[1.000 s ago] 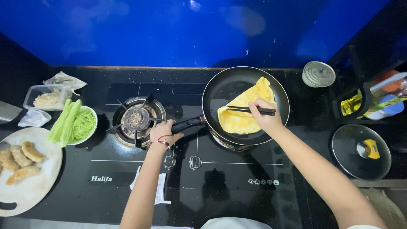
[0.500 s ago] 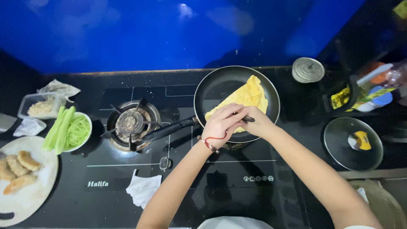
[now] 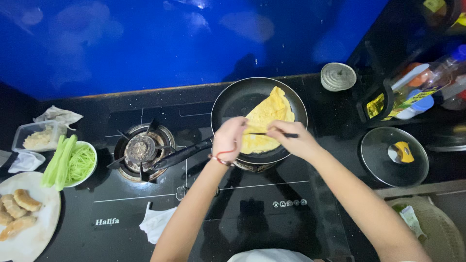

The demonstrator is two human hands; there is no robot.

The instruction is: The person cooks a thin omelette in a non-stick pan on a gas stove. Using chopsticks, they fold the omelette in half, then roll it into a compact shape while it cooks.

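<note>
Centre frame, a black pan (image 3: 233,104) sits on a black glass hob (image 3: 262,204) under a blue wall (image 3: 170,43), with a folded omelette (image 3: 267,121) inside. Both the left hand (image 3: 229,139) and right hand (image 3: 291,139) pinch dark chopsticks (image 3: 272,134) over it.

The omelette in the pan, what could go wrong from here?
The thin folded omelette might tear where the chopsticks pinch it. Neither hand grips the pan handle, so the frying pan could slide. The left hand and right hand hover over the hot pan, risking a burn.
</note>
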